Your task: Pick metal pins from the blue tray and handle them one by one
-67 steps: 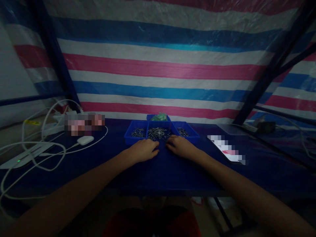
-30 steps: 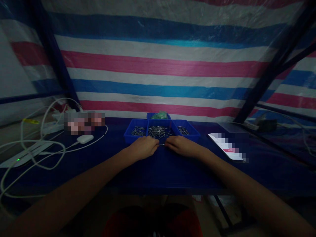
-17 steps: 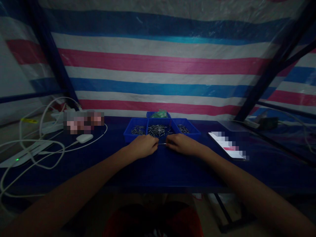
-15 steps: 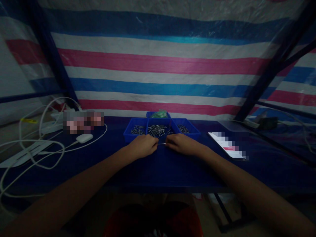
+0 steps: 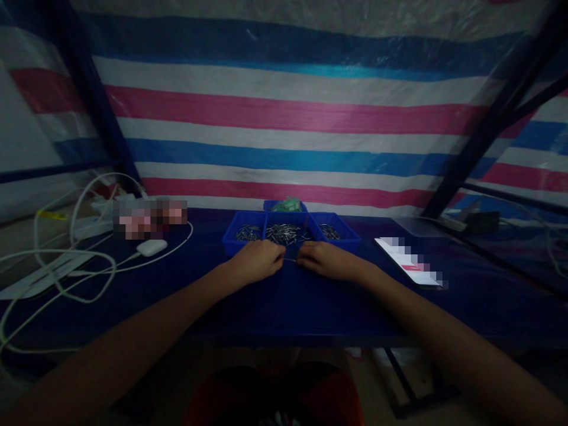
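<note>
A thin silvery metal pin (image 5: 290, 260) spans the small gap between my two hands, just in front of the blue trays. My left hand (image 5: 258, 261) is closed, with thumb and fingertips pinched on its left end. On the other end, the curled fingers of my right hand (image 5: 326, 260) are closed as well. Right behind my hands, the middle blue tray (image 5: 287, 218) holds a heap of similar small metal pieces, too small to name exactly. Smaller heaps lie in the left blue tray (image 5: 227, 239) and the right blue tray (image 5: 352, 235).
Behind the middle tray, another blue tray holds a green plastic bag (image 5: 287, 205). A lit phone (image 5: 408, 262) lies on the blue table (image 5: 288, 313) at right. White cables (image 5: 113, 273) and a white charger (image 5: 152, 247) spread over the left side. A striped sheet (image 5: 284, 118) hangs behind.
At first my fingers were at the middle tray's front edge with no pin visible between them. They drew back slightly, and the pin now stretches between both hands. Its tilt has shifted a little.
</note>
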`<action>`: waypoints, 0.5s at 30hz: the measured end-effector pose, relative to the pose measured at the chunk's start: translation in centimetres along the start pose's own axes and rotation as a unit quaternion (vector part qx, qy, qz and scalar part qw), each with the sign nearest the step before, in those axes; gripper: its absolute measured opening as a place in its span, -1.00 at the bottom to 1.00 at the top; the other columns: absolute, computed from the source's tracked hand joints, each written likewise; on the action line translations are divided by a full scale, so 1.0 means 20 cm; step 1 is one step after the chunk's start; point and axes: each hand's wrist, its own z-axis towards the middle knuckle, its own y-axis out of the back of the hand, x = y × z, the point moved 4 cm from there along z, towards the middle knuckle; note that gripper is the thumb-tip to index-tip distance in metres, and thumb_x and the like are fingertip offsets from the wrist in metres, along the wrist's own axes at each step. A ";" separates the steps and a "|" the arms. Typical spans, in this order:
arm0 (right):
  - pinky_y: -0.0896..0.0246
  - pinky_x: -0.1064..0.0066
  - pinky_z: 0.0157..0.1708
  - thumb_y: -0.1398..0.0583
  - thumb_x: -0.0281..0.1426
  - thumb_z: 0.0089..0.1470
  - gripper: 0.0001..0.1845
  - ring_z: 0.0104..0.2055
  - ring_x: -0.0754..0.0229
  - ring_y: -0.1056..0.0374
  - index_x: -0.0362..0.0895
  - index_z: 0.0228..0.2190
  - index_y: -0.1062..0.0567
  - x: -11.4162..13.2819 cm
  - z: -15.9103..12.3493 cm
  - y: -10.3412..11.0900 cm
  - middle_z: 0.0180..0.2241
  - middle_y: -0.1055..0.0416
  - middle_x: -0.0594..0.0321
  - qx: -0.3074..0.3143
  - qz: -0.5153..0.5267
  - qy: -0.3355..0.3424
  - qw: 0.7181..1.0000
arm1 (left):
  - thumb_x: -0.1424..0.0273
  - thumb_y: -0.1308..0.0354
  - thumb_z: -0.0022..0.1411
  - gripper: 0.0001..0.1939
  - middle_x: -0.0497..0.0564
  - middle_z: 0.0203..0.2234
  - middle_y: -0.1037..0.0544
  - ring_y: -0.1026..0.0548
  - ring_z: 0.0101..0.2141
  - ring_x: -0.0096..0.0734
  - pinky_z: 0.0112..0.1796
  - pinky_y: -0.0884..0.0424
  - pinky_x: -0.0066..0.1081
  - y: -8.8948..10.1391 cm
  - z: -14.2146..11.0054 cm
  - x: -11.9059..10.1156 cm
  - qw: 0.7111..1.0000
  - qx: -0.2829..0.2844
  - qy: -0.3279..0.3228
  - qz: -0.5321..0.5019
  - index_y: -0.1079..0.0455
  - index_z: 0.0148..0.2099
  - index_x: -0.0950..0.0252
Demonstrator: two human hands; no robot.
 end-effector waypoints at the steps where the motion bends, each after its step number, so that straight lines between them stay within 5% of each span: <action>1: -0.14 0.39 -0.30 -0.01 -0.40 0.10 -0.83 -0.35 0.26 -0.25 -0.19 -0.35 -0.38 0.00 0.00 0.00 -0.36 -0.32 0.17 0.000 0.002 0.001 1.000 | 0.38 0.10 0.11 -0.82 -0.03 -0.53 -0.43 -0.38 -0.51 -0.40 -0.53 -0.18 -0.45 0.00 0.00 0.00 1.000 -0.001 -0.001 0.000 -0.32 -0.35 0.26; 15: -0.11 0.41 -0.32 -0.03 -0.46 0.06 -0.87 -0.36 0.26 -0.25 -0.18 -0.37 -0.37 0.00 0.00 0.01 -0.38 -0.32 0.19 -0.010 -0.004 -0.001 1.000 | 0.35 0.13 0.15 -0.79 0.00 -0.50 -0.44 -0.40 -0.49 -0.38 -0.50 -0.22 -0.43 0.02 -0.01 -0.03 1.000 0.013 -0.007 0.006 -0.31 -0.31 0.27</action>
